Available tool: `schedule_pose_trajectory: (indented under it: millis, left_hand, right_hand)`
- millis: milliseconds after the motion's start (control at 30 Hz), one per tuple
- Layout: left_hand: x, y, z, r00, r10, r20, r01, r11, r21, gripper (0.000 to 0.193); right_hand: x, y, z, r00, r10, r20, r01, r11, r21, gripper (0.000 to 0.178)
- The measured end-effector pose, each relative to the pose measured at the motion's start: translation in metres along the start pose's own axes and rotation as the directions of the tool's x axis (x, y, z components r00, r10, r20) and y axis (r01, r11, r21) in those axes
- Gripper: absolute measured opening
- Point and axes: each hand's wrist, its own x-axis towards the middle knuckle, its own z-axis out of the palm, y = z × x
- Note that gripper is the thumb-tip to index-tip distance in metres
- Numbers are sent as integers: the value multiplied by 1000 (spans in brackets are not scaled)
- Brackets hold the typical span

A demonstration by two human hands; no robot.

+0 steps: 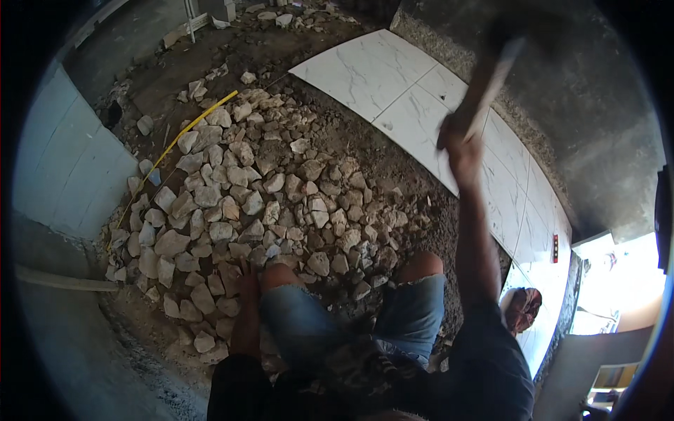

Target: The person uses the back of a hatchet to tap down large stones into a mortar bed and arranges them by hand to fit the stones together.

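Observation:
My right hand (463,151) is raised over the white tiles, fingers wrapped round the wooden handle of a hammer (491,88). The hammer's dark head is smeared by motion against the grey wall. Low beside my left knee, my left hand (248,284) rests on the stones (203,298) with its fingers stretched out. Part of that hand is in shadow. Broken pale stones (207,196) are packed over the ground in front of my knees, with smaller rubble toward the right.
White marble-patterned tiles (379,70) run along the right wall. A yellow measuring strip (189,126) lies along the stones' far left edge. A small red level (555,249) and a brown bundle (523,309) are on the right-hand tiles. A wooden pole (67,281) sticks in from the left.

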Motion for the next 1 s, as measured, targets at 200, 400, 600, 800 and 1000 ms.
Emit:
schedule_pose_trajectory:
  millis: [200,400,600,800,1000]
  left_hand:
    - [-17,-24,6,999,-27,22,27,1000,4,67]
    - [23,-2,-19,1000,-13,0,13,995,-94,87]
    - [-31,-33,-16,975,-107,196,130,986,-109,85]
    - [-6,3,-21,999,-25,-28,22,994,-106,61]
    - [-10,9,-34,999,-15,-35,13,998,-60,61]
  right_hand:
    - [-64,115,70,974,-105,-203,40,952,-303,18]
    - [-358,280,87,531,646,547,-530,758,-380,26]
    - [-157,74,78,675,736,-52,-675,589,-444,23]
    - [37,-7,20,980,-92,-178,106,992,74,24]
    - [-270,222,92,409,913,3,-911,408,-52,33]
